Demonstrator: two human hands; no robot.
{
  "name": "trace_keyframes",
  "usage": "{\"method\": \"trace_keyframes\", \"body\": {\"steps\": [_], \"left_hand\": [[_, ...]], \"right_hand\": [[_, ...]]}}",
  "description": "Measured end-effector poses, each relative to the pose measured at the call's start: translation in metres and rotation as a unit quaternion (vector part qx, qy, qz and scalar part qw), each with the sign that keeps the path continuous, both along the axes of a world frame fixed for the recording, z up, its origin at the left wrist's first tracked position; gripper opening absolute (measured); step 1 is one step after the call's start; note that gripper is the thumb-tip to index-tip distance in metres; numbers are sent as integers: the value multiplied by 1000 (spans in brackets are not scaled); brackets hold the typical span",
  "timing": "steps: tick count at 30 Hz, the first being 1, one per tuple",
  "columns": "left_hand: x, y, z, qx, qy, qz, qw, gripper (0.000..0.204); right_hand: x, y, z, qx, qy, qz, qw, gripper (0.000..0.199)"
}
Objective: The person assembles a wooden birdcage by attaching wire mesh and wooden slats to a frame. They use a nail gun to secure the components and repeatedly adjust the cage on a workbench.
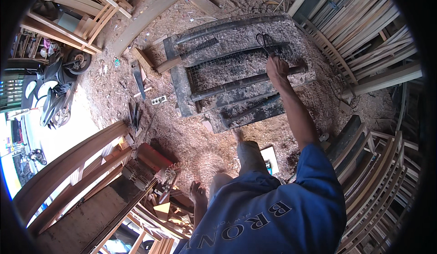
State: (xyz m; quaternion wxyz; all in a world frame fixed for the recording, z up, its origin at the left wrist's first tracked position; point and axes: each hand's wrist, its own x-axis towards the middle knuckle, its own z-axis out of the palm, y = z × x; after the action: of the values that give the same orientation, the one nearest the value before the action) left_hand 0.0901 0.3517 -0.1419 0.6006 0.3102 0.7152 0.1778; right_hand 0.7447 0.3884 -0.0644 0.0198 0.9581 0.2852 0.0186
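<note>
R of 2 hands (277,67) w/ 1 dk loop (262,39)

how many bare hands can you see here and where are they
2. The right hand is over the shavings-strewn dark frame, gripping a dark looped item; the left hand hangs beside the person's left leg. No others show.
</note>
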Motion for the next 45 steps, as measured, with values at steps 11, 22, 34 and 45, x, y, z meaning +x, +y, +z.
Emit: {"method": "trace_keyframes", "body": {"steps": [11,22,34,45], "left_hand": [[22,42,55,-8,-213,184,959,50],[-71,58,64,38,-285,123,950,25],[-55,97,193,151,-616,170,754,28],[-103,70,214,250,-493,152,819,37]], "right_hand": [[-11,-15,31,508,235,-82,825,24],[-86,-60,58,825,369,-103,415,17],[-513,-140,121,566,648,-37,508,32],[-682,-229,111,425,854,-135,270,38]]}}
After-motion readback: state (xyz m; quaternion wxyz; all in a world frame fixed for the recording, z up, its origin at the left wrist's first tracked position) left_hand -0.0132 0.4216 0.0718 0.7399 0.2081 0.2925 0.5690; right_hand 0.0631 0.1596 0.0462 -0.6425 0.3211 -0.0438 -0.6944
